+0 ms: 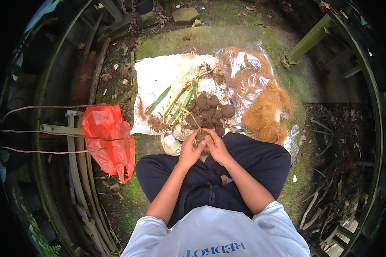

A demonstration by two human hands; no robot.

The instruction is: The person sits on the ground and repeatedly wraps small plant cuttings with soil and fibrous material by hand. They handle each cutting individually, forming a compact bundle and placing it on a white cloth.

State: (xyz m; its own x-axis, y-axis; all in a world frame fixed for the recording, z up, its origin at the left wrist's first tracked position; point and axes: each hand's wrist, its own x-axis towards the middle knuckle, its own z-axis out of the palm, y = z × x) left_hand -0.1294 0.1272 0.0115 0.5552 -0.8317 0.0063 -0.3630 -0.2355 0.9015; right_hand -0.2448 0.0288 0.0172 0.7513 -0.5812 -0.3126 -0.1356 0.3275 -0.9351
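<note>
Close in front of my lap, my left hand (192, 148) and my right hand (216, 147) are cupped around a dark ball of soil (201, 136). Thumbs and fingers press on it from both sides and hide much of it. A thin yellow-green leaf cutting (191, 115) rises from the ball and leans to the far left. Just beyond my hands lies a heap of wet brown soil clumps (208, 115), with a smooth round soil ball (228, 111) at its right. Several long green leaves, among them a separate pointed leaf (159, 99), lie left of the heap.
A soiled white sack (152, 70) lies under the leaves and soil. Brown coconut fibre (268, 109) spills from a clear plastic bag (244, 64) at right. White string (292, 139) lies beyond my right knee, a sandal (171, 145) near my left. A red plastic bag (107, 132) hangs by wooden rails.
</note>
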